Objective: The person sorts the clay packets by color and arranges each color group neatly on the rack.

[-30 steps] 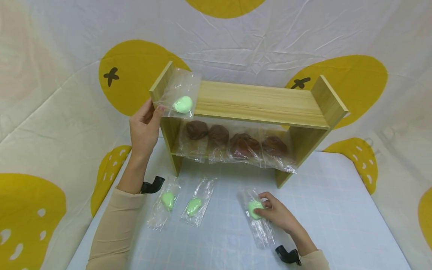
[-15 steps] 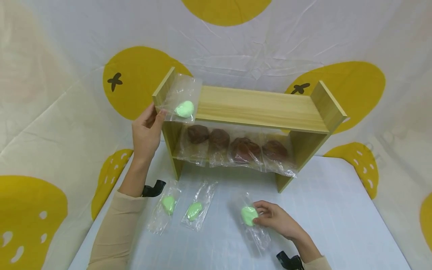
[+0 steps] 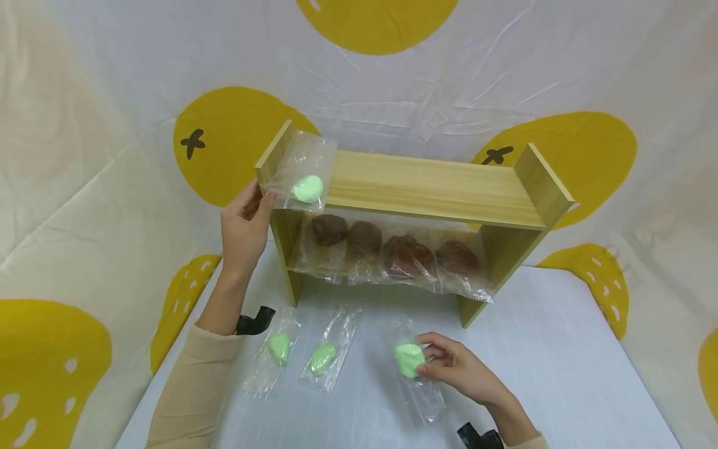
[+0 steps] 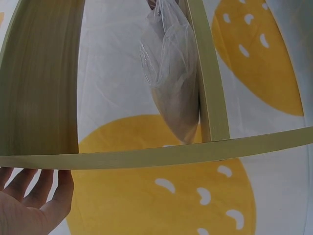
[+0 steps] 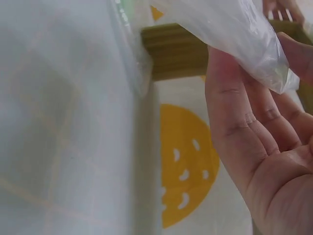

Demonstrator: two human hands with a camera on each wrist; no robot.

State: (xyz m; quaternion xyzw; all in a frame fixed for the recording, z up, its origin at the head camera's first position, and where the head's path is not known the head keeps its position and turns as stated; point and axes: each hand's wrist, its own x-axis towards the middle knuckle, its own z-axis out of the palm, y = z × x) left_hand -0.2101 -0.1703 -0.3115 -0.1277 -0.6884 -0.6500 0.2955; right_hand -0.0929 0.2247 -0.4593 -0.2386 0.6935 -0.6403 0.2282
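My right hand (image 3: 457, 368) pinches a clear plastic bag (image 5: 244, 36) with a pale green rounded lump (image 3: 409, 360) inside, held over the table with a shadow beside it. My left hand (image 3: 244, 234) is at the left side panel of the small wooden shelf (image 3: 432, 181), its thumb at the front edge and its fingers (image 4: 61, 196) against the panel's outer face. By that thumb, a bagged green lump (image 3: 308, 189) lies at the left end of the top board. Two more bagged green lumps, one at left (image 3: 278, 348) and one beside it (image 3: 323, 359), lie on the table.
Several bagged brown lumps (image 3: 407, 255) fill the shelf's lower board in a row, their bag ends hanging over its front. A pale tablecloth (image 3: 566, 349) covers the table. Behind the shelf hangs a white cloth with yellow patterns (image 3: 561, 159).
My right hand has lifted the bagged green lump from the table and moved it slightly left. My left hand stays at the shelf's left panel. The head view has tilted up a little.
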